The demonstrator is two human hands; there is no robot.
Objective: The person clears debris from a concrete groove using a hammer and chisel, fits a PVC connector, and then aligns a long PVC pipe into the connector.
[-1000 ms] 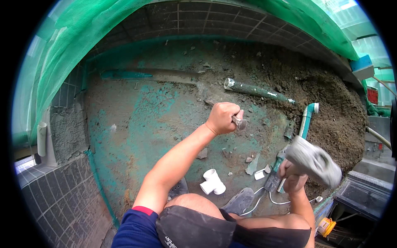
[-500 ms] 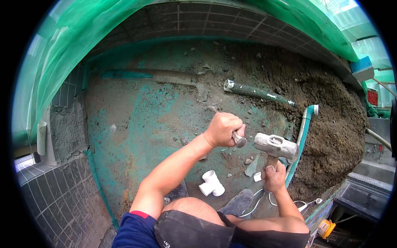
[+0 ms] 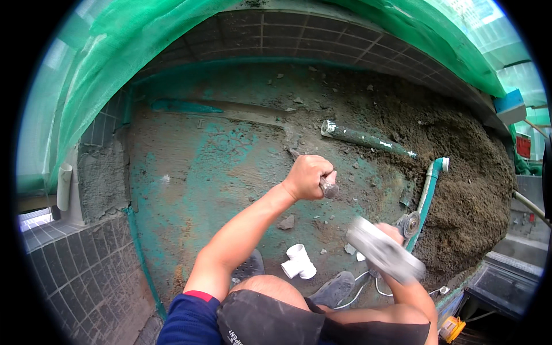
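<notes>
Inspected from where I stand in the room: the left hand (image 3: 311, 177) is closed in a fist, fingers wrapped tightly around a chisel (image 3: 329, 188), whose struck end shows beside the thumb and whose far end slants toward the floor (image 3: 172, 198), near the end of a shallow groove (image 3: 253, 112). Whether the tip touches the floor cannot be told from here. The right hand (image 3: 391, 232) is closed on a hammer (image 3: 386, 250), whose blurred head hides the handle and most of the grip; the placement of individual fingers cannot be told. The hammer is apart from the chisel, to its lower right.

Step in hand, as judged: chipping at the floor, with the hammer between blows. The next move appears to call for a square strike on the chisel's struck end, the left fist holding the shaft firm and the thumb clear of the hammer's path.

Noted nearby: a white pipe tee (image 3: 299, 262) lying on the floor, an angle grinder (image 3: 409, 223) just beside a green-and-white pipe (image 3: 428, 192), and a dark green pipe (image 3: 368, 141) with one end at the soil (image 3: 477, 201). Risk, in my judgement: a glancing blow could catch the left knuckles
</notes>
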